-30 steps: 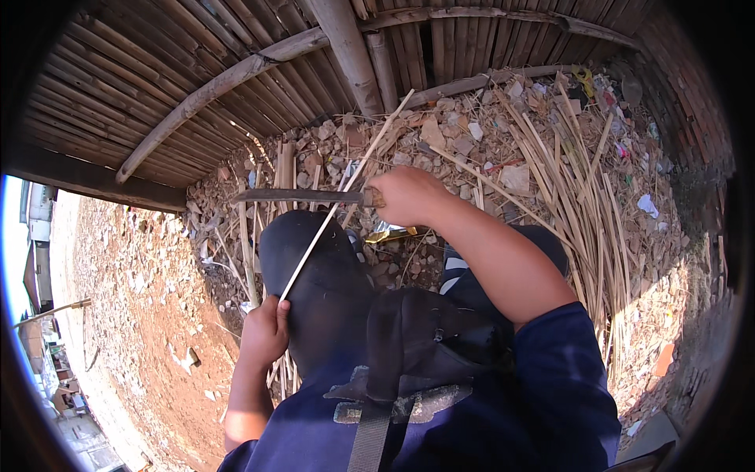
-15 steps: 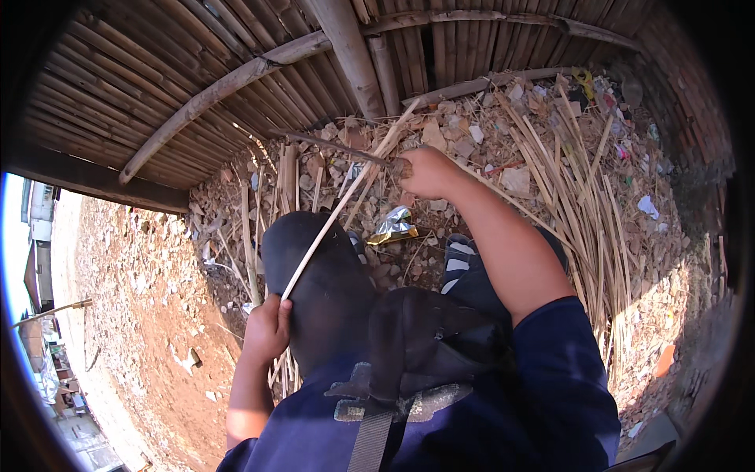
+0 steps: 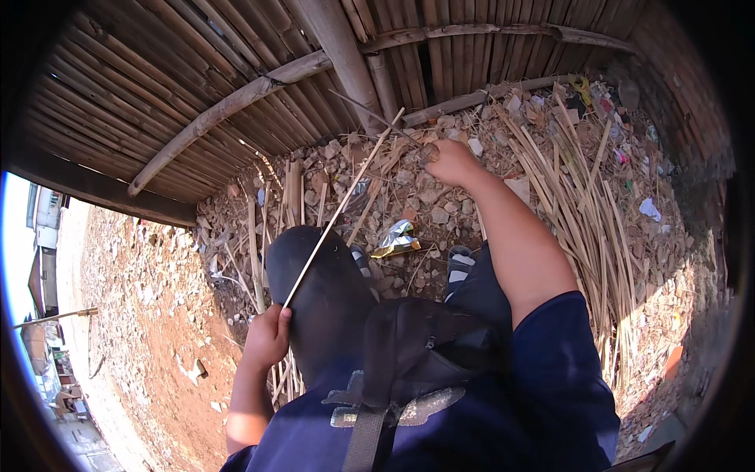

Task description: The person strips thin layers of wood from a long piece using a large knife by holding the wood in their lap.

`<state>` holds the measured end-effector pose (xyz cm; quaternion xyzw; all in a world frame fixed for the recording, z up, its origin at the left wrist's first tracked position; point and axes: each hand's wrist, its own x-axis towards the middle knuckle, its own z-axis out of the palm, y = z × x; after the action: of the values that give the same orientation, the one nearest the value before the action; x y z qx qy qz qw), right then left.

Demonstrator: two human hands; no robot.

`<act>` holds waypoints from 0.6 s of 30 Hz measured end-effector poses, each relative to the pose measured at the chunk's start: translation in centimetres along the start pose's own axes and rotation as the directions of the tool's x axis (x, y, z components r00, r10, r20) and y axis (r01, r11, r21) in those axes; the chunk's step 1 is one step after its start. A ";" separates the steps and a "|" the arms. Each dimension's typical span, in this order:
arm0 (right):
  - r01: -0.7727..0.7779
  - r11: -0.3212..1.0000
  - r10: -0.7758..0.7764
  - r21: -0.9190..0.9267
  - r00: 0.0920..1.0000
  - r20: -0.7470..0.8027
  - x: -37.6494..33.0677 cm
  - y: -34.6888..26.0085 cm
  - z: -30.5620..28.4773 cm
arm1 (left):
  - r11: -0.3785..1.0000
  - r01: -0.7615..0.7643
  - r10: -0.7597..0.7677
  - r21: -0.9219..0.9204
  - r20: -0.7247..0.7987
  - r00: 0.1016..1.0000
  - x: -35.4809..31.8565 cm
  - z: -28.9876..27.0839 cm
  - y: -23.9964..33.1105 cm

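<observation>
My left hand [image 3: 267, 337] is closed round the near end of a long, thin bamboo strip [image 3: 340, 212], beside my dark-trousered left knee. From there the pale strip slants up and to the right, across the knee. In my right hand [image 3: 456, 164] is the handle of a long-bladed knife [image 3: 379, 119]. Its narrow dark blade points up and left, crossing the strip near the far end. Whether blade and strip touch I cannot tell.
Many split bamboo strips [image 3: 578, 204] lie in a pile on the right. Beyond my hands stands a bamboo-slat wall [image 3: 197, 86] with wooden poles. Stones and litter cover the ground, with a shiny gold-and-silver wrapper [image 3: 397, 238] between my feet. Sunlit dirt [image 3: 149, 307] stretches to the left.
My right hand has moved a little to the right, and the knife's blade has swung so that its tip points higher. My left hand keeps its grip on the strip.
</observation>
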<state>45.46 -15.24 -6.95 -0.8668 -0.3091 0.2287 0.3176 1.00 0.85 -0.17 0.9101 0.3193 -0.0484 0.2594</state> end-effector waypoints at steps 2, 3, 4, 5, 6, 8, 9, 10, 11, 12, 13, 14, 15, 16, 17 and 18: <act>0.055 0.995 -0.060 -0.083 0.996 -0.059 -0.7 -0.5 0.3 | 0.999 0.014 -0.013 0.030 -0.021 1.000 -0.2 -0.2 0.7; 0.060 0.995 -0.064 -0.075 0.997 -0.053 -1.2 -1.7 0.6 | 0.998 0.037 -0.036 0.050 -0.039 0.999 -0.6 0.0 1.0; 0.108 0.986 -0.107 -0.128 0.994 0.019 -2.0 -3.2 0.6 | 0.995 0.037 -0.032 0.095 -0.060 0.998 -0.7 0.5 1.0; 0.158 0.971 -0.142 -0.177 0.985 0.097 -2.9 -4.4 0.8 | 0.995 0.039 -0.035 0.092 -0.048 0.998 -0.7 0.9 1.4; 0.151 0.972 -0.135 -0.180 0.986 0.101 -3.9 -5.6 0.7 | 0.990 0.062 -0.052 0.127 -0.082 0.995 -0.6 1.2 1.9; 0.324 0.869 -0.220 -0.374 0.930 0.295 -5.5 -7.3 0.7 | 0.979 0.088 -0.065 0.183 -0.129 0.989 -0.9 1.6 2.1; 0.324 0.869 -0.216 -0.375 0.929 0.301 -4.8 -6.7 1.1 | 0.980 0.091 -0.069 0.179 -0.125 0.990 -0.9 1.8 1.9; 0.271 0.922 -0.184 -0.276 0.935 0.304 -3.5 -5.4 1.6 | 0.985 0.077 -0.057 0.155 -0.132 0.990 -0.9 2.0 1.4; 0.206 0.963 -0.146 -0.176 0.941 0.306 -2.9 -4.5 1.4 | 0.990 0.058 -0.040 0.129 -0.137 0.990 -1.0 2.1 1.3; 0.136 0.985 -0.111 -0.104 0.969 0.221 -2.7 -4.5 0.7 | 0.992 0.039 -0.021 0.122 -0.148 0.989 -0.8 2.1 1.3; 0.143 0.984 -0.117 -0.106 0.969 0.218 -2.6 -4.6 0.9 | 0.992 0.039 -0.020 0.121 -0.156 0.988 -0.7 1.9 1.5; 0.162 0.975 -0.132 -0.152 0.973 0.188 -2.5 -4.7 1.3 | 0.988 0.046 -0.021 0.148 -0.163 0.986 -0.6 1.8 1.8; 0.175 0.965 -0.145 -0.196 0.977 0.159 -2.7 -4.8 1.8 | 0.983 0.053 -0.023 0.177 -0.166 0.986 -0.5 1.7 2.0; 0.135 0.979 -0.103 -0.154 0.975 0.198 -3.6 -6.4 1.8 | 0.983 0.058 -0.029 0.176 -0.167 0.985 -0.7 1.9 1.7; 0.139 0.978 -0.106 -0.154 0.973 0.203 -4.4 -7.9 1.8 | 0.980 0.069 -0.034 0.186 -0.184 0.982 -1.0 2.1 1.4; 0.236 0.937 -0.168 -0.259 0.952 0.257 -5.6 -8.9 1.7 | 0.978 0.074 -0.036 0.196 -0.189 0.981 -1.3 2.3 1.3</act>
<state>37.04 -12.98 -0.87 -0.8345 -0.4616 0.2464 0.1725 0.93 -1.96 -1.25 0.9231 0.3606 -0.0031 0.1337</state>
